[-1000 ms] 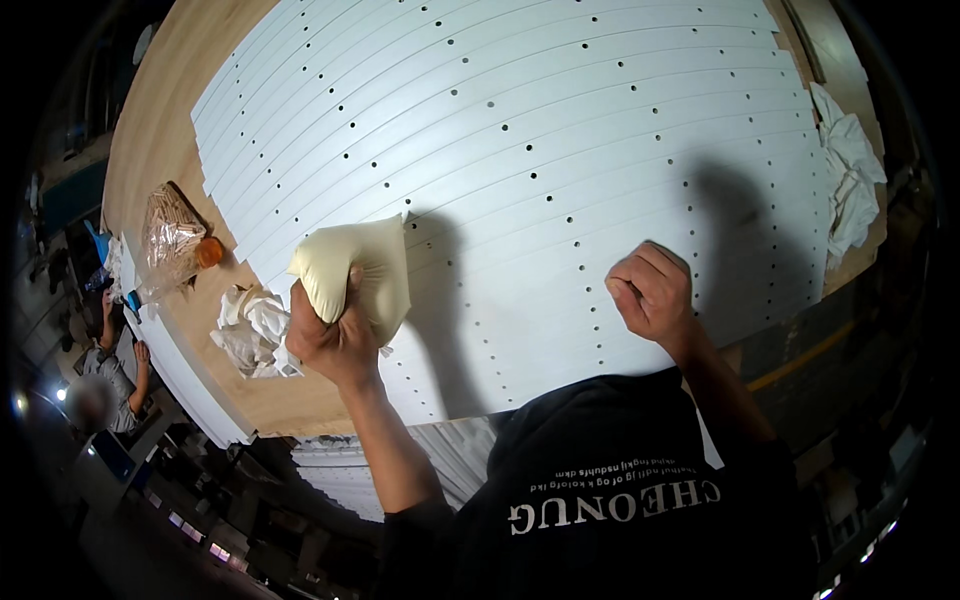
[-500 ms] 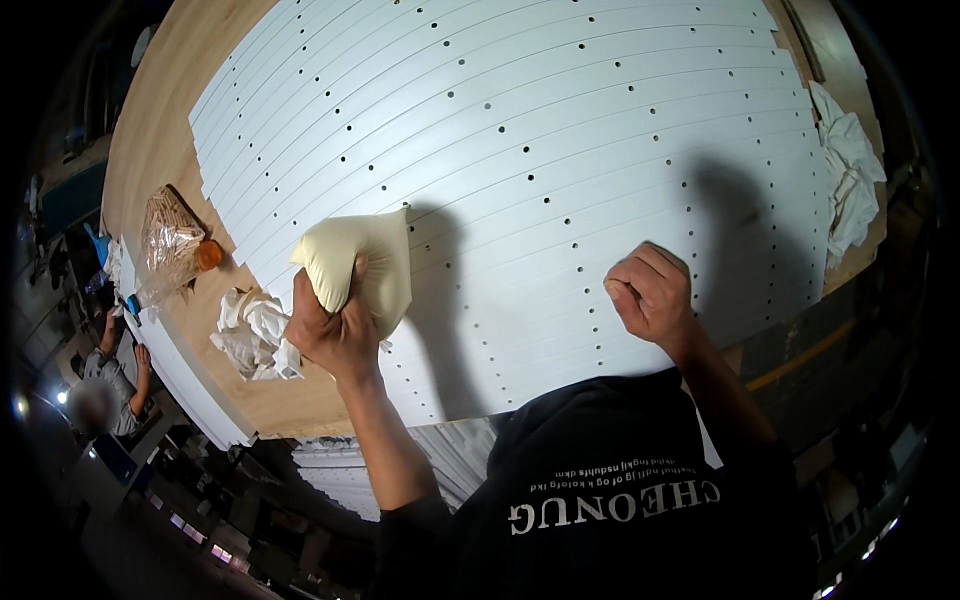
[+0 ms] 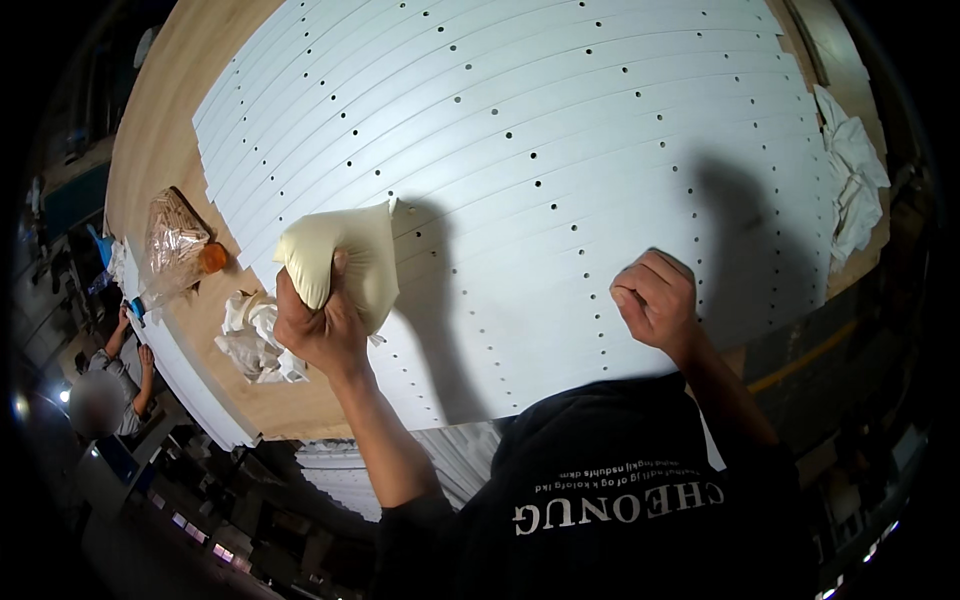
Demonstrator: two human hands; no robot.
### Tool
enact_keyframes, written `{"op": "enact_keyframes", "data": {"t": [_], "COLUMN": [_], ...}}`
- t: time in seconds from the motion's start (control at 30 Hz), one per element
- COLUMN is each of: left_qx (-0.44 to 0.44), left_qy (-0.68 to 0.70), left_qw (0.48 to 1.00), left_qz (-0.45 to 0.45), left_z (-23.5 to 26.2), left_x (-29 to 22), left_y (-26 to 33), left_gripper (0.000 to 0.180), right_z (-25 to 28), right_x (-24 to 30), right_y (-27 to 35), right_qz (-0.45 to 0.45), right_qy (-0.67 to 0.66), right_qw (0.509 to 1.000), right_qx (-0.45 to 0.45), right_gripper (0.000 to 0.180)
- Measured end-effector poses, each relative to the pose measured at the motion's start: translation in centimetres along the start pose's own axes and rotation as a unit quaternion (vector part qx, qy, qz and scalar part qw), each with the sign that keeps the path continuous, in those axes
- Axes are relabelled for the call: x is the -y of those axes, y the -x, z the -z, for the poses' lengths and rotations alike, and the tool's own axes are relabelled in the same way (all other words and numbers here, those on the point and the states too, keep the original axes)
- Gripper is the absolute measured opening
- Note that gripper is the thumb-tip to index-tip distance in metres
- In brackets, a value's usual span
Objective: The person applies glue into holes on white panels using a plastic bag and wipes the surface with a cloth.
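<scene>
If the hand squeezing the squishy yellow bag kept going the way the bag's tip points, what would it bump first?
Probably the white drilled panels: the left hand aims the cream soft bag toward them, though depth is unclear.

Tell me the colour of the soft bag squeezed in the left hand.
Pale cream-yellow soft plastic bag, shown best in the head view.

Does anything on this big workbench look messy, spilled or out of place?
Nothing spilled or broken. The white drilled strips lie in neat rows. Only the crumpled white rags look untidy: one beside the left hand squeezing a cream bag, another at the far right.
</scene>
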State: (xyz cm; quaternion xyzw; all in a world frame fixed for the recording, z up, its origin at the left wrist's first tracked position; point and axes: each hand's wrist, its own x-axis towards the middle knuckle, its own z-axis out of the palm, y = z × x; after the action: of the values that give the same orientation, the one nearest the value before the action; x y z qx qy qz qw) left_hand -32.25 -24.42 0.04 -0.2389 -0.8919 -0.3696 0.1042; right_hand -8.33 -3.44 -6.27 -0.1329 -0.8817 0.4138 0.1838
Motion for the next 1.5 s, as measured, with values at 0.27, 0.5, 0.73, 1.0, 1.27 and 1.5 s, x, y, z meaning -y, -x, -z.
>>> {"op": "enact_keyframes", "data": {"t": [0.27,0.5,0.73,1.0,1.27,1.5], "left_qx": [-0.003,0.016,-0.017,-0.090,-0.038,0.002], "left_qy": [-0.020,0.004,0.043,0.695,0.858,0.876], "left_qw": [1.000,1.000,0.998,0.666,0.453,0.434], "left_qz": [-0.003,0.006,0.043,0.254,0.241,0.212], "left_z": [-0.1,-0.8,-0.2,7.3,11.1,11.6], "left_x": [0.0,0.2,1.7,6.3,9.7,11.8], "left_y": [-0.9,-0.8,0.2,7.5,19.7,25.2], "left_gripper": [0.016,0.016,0.015,0.040,0.073,0.094], "right_z": [-0.1,0.2,-0.1,-0.3,-1.2,-2.0], "right_x": [-0.1,-0.1,0.3,0.9,1.4,6.0], "right_y": [-0.1,0.0,0.1,0.7,1.4,0.0], "right_qz": [0.002,0.001,0.017,0.014,-0.038,0.037], "right_qy": [-0.007,-0.001,0.003,0.034,0.026,0.084], "right_qw": [1.000,1.000,1.000,0.999,0.999,0.995], "right_qx": [0.005,0.011,-0.005,-0.025,-0.014,0.023], "right_gripper": [0.009,0.010,0.009,0.008,0.010,0.022]}}
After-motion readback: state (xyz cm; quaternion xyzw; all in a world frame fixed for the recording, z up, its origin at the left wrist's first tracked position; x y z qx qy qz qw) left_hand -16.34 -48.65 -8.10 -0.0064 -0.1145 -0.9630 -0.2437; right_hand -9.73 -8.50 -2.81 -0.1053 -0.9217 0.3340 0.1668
